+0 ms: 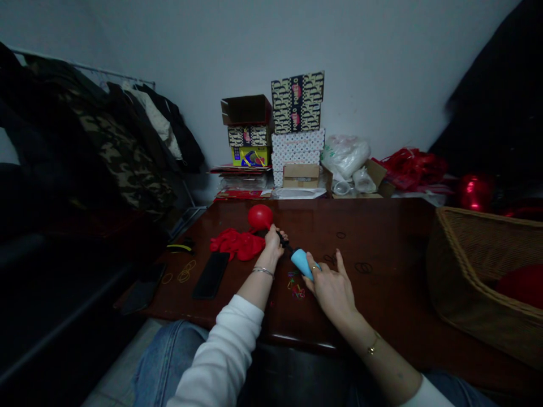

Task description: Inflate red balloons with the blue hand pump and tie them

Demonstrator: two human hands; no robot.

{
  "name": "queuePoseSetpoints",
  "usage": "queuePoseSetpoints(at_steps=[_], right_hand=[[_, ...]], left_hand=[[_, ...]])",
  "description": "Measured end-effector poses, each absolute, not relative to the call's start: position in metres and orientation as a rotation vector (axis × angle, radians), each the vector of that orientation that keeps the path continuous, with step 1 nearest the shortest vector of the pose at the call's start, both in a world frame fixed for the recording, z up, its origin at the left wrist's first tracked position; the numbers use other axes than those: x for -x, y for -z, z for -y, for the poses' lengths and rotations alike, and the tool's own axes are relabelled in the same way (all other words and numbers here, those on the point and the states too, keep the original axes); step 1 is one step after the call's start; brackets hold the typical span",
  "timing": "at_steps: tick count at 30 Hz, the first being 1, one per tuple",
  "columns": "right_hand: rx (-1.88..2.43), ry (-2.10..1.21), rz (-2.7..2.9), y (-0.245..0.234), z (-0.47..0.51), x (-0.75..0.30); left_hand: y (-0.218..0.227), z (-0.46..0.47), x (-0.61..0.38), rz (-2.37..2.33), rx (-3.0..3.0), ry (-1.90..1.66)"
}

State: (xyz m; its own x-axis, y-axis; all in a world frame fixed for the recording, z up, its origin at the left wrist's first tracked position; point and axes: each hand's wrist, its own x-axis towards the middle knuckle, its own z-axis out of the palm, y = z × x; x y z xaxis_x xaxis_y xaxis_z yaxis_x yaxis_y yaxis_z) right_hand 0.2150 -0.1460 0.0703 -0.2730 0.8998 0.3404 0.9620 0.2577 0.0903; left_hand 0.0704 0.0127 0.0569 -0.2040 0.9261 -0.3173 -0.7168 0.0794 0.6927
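My left hand (pixel 274 239) is pinched around the neck of a small, partly inflated red balloon (pixel 260 216), holding it on the black nozzle of a light blue hand pump (pixel 302 263). My right hand (pixel 331 285) grips the blue pump body with thumb and forefinger while the other fingers spread above the dark wooden table (pixel 382 237). A heap of flat red balloons (pixel 236 244) lies just left of my left hand.
A black phone (pixel 211 275) and loose rubber bands (pixel 183 275) lie at the left; small coloured bands (pixel 296 287) sit near my right hand. A wicker basket (pixel 470 265) holding something red stands at the right. Stacked boxes (pixel 297 130) and bags line the back wall. Clothes hang at left.
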Motion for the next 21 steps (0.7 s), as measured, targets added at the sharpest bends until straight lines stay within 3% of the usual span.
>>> queuePoseSetpoints(at_steps=[8, 21], right_hand=[[1.792, 0.399, 2.254, -0.062, 0.141, -0.218], [1.736, 0.336, 2.318, -0.075, 0.164, -0.211]], left_hand=[[-0.050, 0.006, -0.103, -0.968, -0.393, -1.418], [-0.059, -0.005, -0.061, -0.861, -0.237, -1.519]])
